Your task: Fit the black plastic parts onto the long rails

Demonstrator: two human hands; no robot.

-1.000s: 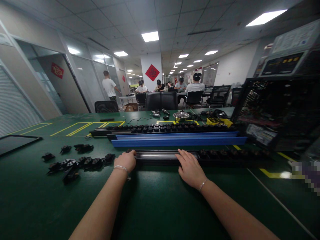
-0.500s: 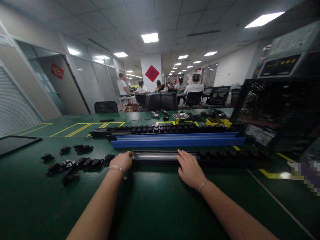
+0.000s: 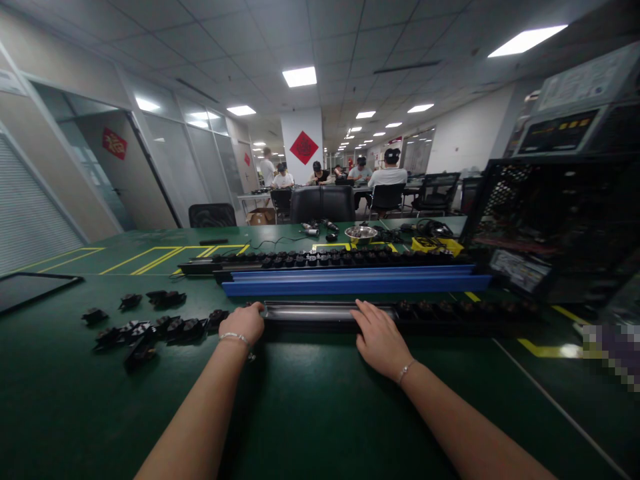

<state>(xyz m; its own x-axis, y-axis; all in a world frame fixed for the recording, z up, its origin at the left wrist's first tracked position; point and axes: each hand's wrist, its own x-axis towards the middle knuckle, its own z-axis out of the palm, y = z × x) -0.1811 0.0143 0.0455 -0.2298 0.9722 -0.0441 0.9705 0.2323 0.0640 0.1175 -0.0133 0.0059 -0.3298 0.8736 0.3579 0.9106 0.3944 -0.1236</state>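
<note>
A long black rail [image 3: 315,313] with a shiny grey channel lies crosswise in front of me on the green table. At its left end, my left hand [image 3: 243,324] is closed, thumb and fingers bent around the end; its fingertips are partly hidden. My right hand [image 3: 377,337] rests across the rail farther right, fingers stretched out and holding nothing. Just beyond that hand, a row of black socket-like modules [image 3: 447,308] sits along the rail. Loose black modules [image 3: 173,327] lie in a group to the left of my left hand.
Blue rails [image 3: 355,283] lie behind the black one, with more module-filled rails [image 3: 320,258] beyond. Farther back are a metal bowl [image 3: 361,233], power tools [image 3: 320,227] and a yellow tray [image 3: 436,247]. An open computer case [image 3: 540,233] stands right; a dark flat panel [image 3: 35,290] lies left.
Both hands keep the same places on the rail. In the background, a standing person has moved to the right.
</note>
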